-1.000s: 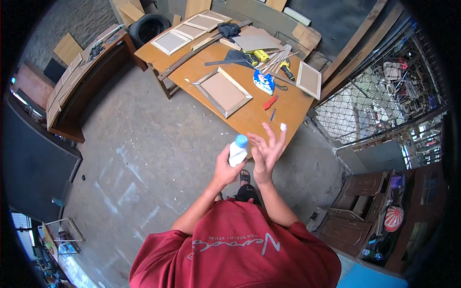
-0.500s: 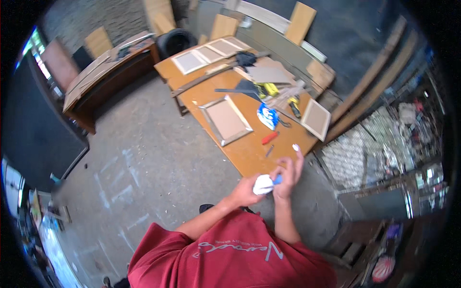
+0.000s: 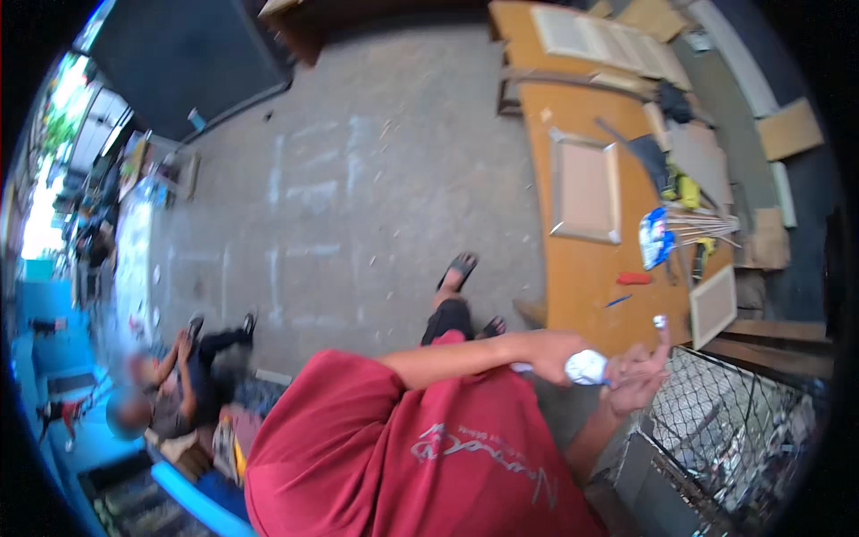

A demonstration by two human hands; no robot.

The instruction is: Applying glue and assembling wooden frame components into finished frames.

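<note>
My left hand (image 3: pixel 553 356) is closed around a white tube-like container (image 3: pixel 586 367), held in front of the red shirt near the table's front corner. At the container's bluish end, the thumb and fingers of my right hand (image 3: pixel 633 380) are curled in, apparently gripping a blue cap. The right index finger stands raised, with a dab of white stuff (image 3: pixel 660 320) on its tip. On the orange-brown table (image 3: pixel 573 304) beyond lie a red-handled tool (image 3: pixel 633 278), a thin blue stick-like item (image 3: pixel 617 302) and a wooden frame (image 3: pixel 586 188) with a pinkish panel.
A blue-and-white bag (image 3: pixel 656 240), wood strips (image 3: pixel 702 224) and a smaller framed panel (image 3: pixel 713 306) lie along the table's far side. Wire mesh (image 3: pixel 716 403) stands right of my hands. At lower left a person (image 3: pixel 170 380) sits with legs stretched out on the concrete floor (image 3: pixel 429 161).
The view has swung left, so the table now lies at the right and the seated person shows. My hands have shifted right in the picture, still together at the white container.
</note>
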